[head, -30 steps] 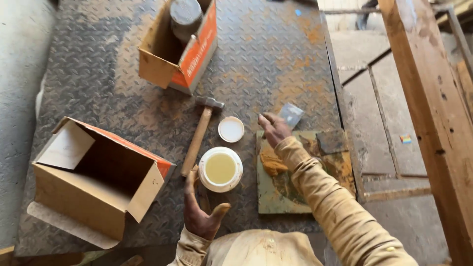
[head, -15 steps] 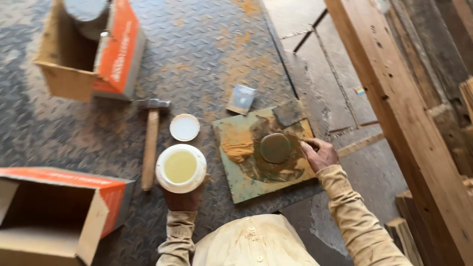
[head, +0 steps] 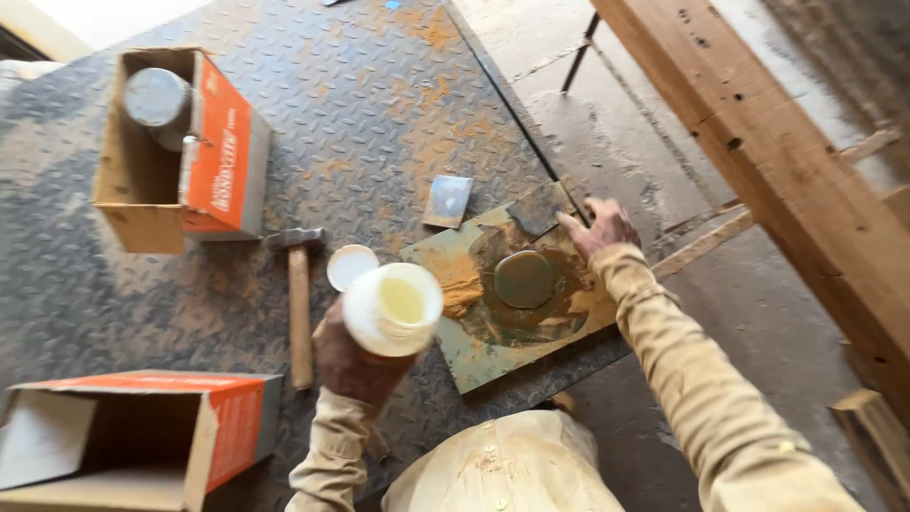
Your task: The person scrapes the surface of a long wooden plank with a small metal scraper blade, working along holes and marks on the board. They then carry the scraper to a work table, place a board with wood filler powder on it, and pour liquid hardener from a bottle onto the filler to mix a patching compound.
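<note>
Presently, left hand [head: 355, 365] grips an open white tub [head: 391, 308] of yellowish paste, lifted and tipped toward the camera, near-left of the green mixing board [head: 493, 356]; its white lid [head: 352, 265] lies beside the hammer [head: 300, 303]. Right hand [head: 599, 226] rests fingers-spread on the board's far-right edge, steadying it, holding nothing; far-left orange carton [head: 223, 156] holds a grey can [head: 156, 100], near-left carton [head: 227, 427] looks empty
</note>
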